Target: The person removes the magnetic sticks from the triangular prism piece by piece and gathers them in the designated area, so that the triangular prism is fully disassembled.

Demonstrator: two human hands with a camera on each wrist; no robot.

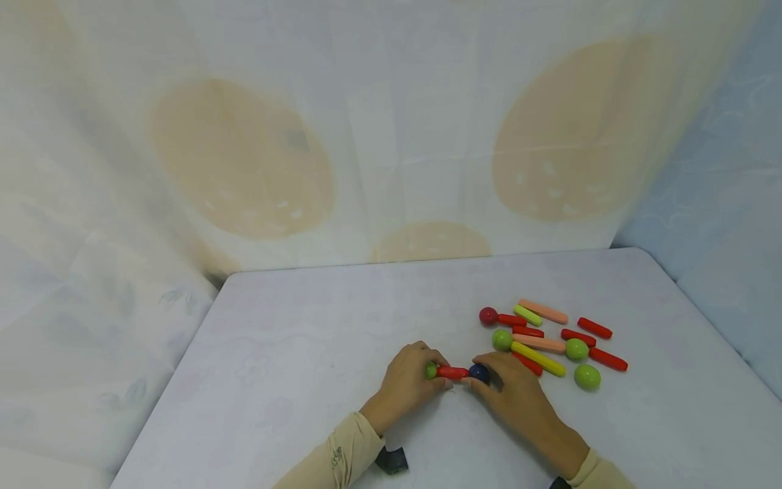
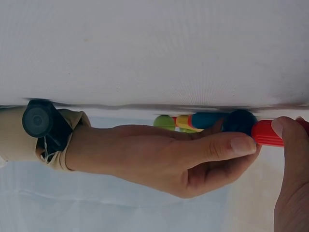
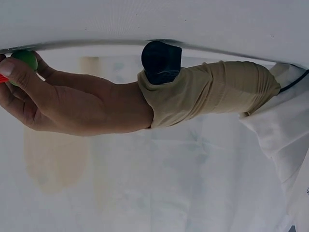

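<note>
A short red stick lies level just above the white table, with a green ball at its left end and a dark blue ball at its right end. My left hand curls its fingers round the green ball, and a fingertip rests on the red stick. My right hand pinches the dark blue ball between thumb and fingers. The two hands face each other, almost touching.
Just right of my right hand lies a loose pile of pieces: a yellow stick, pink sticks, red sticks, a red ball and green balls. A draped cloth backdrop rises behind the table.
</note>
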